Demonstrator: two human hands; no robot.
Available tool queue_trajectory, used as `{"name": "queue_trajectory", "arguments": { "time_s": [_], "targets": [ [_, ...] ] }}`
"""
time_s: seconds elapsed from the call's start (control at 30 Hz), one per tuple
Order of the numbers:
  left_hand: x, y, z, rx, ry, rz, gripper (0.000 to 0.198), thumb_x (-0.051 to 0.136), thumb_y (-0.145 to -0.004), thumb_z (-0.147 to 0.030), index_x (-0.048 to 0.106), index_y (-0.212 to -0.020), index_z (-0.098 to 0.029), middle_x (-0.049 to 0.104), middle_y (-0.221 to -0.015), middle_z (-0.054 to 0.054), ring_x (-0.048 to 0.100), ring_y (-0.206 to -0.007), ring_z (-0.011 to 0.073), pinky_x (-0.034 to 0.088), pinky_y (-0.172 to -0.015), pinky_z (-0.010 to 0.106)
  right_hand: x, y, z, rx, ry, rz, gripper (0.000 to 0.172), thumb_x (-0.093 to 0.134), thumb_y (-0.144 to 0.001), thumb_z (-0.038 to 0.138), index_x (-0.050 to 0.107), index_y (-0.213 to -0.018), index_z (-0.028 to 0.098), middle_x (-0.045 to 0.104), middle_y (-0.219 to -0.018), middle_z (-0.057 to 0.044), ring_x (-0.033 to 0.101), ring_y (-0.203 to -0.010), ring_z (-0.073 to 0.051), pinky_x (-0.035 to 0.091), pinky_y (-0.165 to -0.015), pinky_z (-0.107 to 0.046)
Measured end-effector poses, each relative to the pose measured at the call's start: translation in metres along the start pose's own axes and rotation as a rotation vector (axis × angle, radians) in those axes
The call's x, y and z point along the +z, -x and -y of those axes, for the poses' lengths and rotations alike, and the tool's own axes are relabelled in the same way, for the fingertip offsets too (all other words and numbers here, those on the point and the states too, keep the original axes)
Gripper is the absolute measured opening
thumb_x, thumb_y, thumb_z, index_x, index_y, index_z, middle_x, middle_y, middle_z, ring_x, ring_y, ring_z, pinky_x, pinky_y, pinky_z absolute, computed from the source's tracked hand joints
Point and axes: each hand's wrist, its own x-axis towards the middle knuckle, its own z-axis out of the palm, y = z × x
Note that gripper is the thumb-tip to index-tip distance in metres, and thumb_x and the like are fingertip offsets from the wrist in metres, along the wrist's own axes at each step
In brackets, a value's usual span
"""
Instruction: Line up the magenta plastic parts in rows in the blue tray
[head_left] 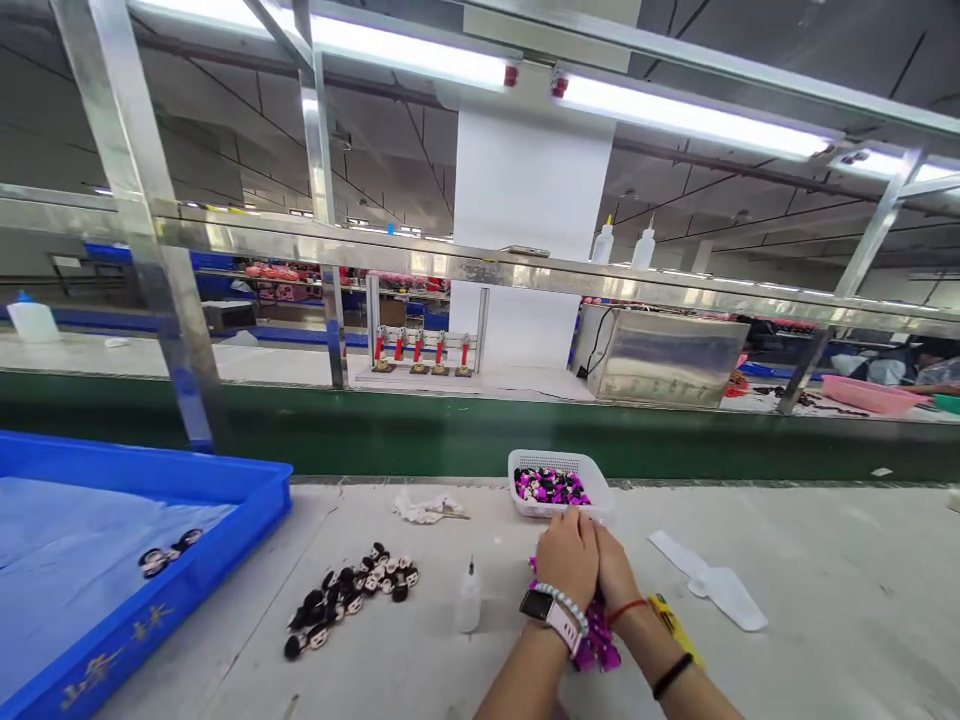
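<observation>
My left hand and my right hand are pressed together over the table, just in front of a small white basket of purple and black pieces. What they pinch between the fingers is hidden. Purple pieces lie under my wrists. The left wrist wears a watch and a bead bracelet. A small glue bottle stands left of my left wrist. A pile of black-and-white pieces lies further left.
A blue tray with a few black pieces sits at the left. A crumpled rag and white paper strips lie on the table. Beyond runs a green conveyor belt under a steel frame, with a jig and metal box behind.
</observation>
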Motion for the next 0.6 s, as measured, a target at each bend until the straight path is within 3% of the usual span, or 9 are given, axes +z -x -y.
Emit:
{"name": "queue_trajectory", "arguments": {
  "time_s": [0.1, 0.23, 0.6],
  "targets": [
    [0.018, -0.008, 0.021, 0.078, 0.140, -0.055, 0.024, 0.037, -0.096, -0.026, 0.058, -0.094, -0.014, 0.061, -0.093, 0.004, 0.058, -0.086, 0.0166, 0.048, -0.081, 0.039, 0.013, -0.008, -0.019, 0.024, -0.097, -0.077, 0.053, 0.037, -0.076, 0.058, 0.060, -0.093, 0.014, 0.063, -0.105, -0.017, 0.055, -0.101, -0.029, 0.037, -0.096, -0.042],
    [0.031, -0.006, 0.034, 0.135, 0.364, -0.102, 0.026, 0.034, -0.096, -0.029, 0.056, -0.093, -0.015, 0.059, -0.094, 0.003, 0.056, -0.089, 0.0160, 0.046, -0.083, 0.037, 0.023, -0.001, -0.032, 0.050, -0.210, -0.147, 0.054, 0.034, -0.082, 0.059, 0.056, -0.102, 0.014, 0.058, -0.115, -0.016, 0.049, -0.111, -0.028, 0.036, -0.095, -0.039],
    [0.052, -0.007, 0.044, -0.110, 0.775, -0.128, 0.040, 0.035, -0.093, -0.048, 0.048, -0.071, -0.017, 0.049, -0.070, -0.002, 0.050, -0.068, 0.0129, 0.042, -0.068, 0.031, 0.014, 0.008, -0.037, 0.084, -0.348, -0.171, 0.031, 0.040, -0.074, 0.042, 0.059, -0.076, 0.018, 0.061, -0.082, -0.002, 0.053, -0.084, -0.021, 0.038, -0.083, -0.032]
  ]
}}
